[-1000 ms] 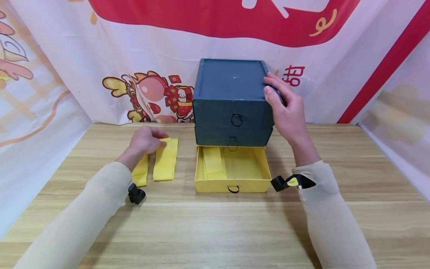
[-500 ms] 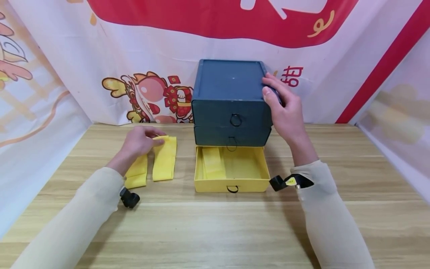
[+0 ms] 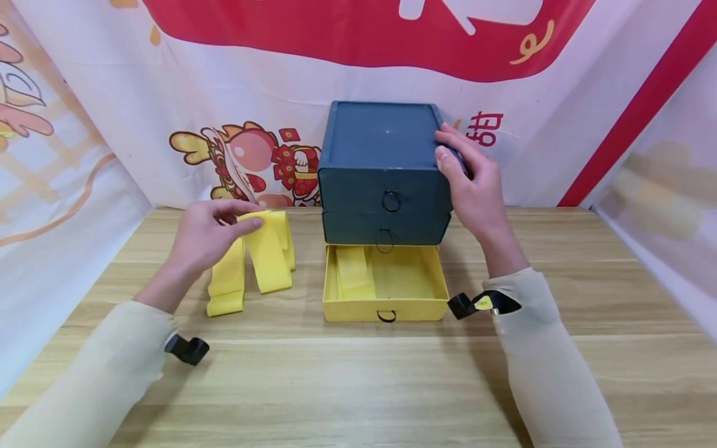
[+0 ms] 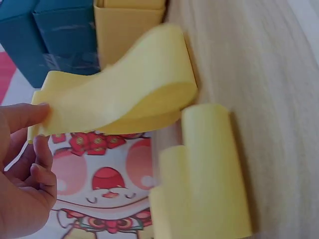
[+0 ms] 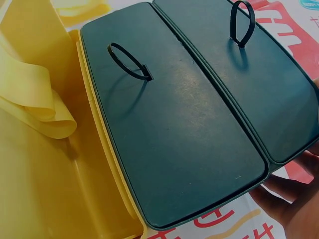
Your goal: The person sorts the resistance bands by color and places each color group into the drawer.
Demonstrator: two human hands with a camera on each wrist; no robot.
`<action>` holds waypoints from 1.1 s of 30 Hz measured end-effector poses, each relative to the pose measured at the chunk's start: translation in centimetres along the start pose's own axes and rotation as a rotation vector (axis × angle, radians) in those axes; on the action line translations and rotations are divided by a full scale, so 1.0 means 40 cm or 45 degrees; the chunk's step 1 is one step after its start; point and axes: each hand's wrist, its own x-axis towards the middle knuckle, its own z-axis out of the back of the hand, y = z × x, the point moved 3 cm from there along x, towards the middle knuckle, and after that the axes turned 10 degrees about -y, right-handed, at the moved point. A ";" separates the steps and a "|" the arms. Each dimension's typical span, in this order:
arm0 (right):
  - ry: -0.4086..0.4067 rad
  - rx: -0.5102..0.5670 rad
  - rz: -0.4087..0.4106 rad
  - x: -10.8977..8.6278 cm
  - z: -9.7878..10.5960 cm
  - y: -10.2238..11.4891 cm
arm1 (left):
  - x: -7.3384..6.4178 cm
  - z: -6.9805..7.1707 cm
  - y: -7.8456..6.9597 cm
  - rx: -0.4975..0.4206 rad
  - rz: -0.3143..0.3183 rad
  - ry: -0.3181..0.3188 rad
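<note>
My left hand (image 3: 204, 233) pinches one end of a folded yellow band (image 3: 267, 252) between thumb and fingers. In the left wrist view the band (image 4: 119, 94) hangs in a loop, raised off the table at the held end. Another folded yellow band (image 3: 226, 283) lies just beside it. My right hand (image 3: 476, 193) rests on the right edge of the dark blue drawer box (image 3: 386, 134), with thumb and fingers along the top rim. Beneath the blue drawers a yellow drawer (image 3: 358, 310) is pulled out. Inside it, at the left, lies a folded yellow band (image 3: 355, 270).
Small black ring pulls (image 3: 391, 200) hang on the drawer fronts. The wooden table (image 3: 336, 386) meets a printed white and red cloth (image 3: 252, 74) behind the box.
My left hand has drawn back left and lifted the end of the yellow band, which now hangs tilted. My right hand has stayed on the box.
</note>
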 end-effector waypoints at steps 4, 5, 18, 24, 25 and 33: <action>0.002 -0.002 0.004 0.001 -0.001 0.000 | -0.017 0.025 -0.042 -0.063 -0.054 -0.072; 0.003 0.000 0.006 0.001 -0.001 0.000 | -0.021 0.029 -0.052 -0.079 -0.060 -0.084; -0.001 0.005 0.019 0.003 -0.004 0.001 | -0.078 0.055 -0.195 -0.207 -0.191 -0.134; -0.004 0.002 0.018 0.002 -0.001 -0.001 | -0.103 0.052 -0.259 -0.283 -0.338 -0.144; -0.004 0.001 0.018 0.002 0.000 -0.002 | -0.107 0.049 -0.269 -0.300 -0.358 -0.141; -0.001 -0.003 0.009 0.000 0.002 -0.003 | -0.132 -0.001 -0.326 -0.381 -0.401 -0.097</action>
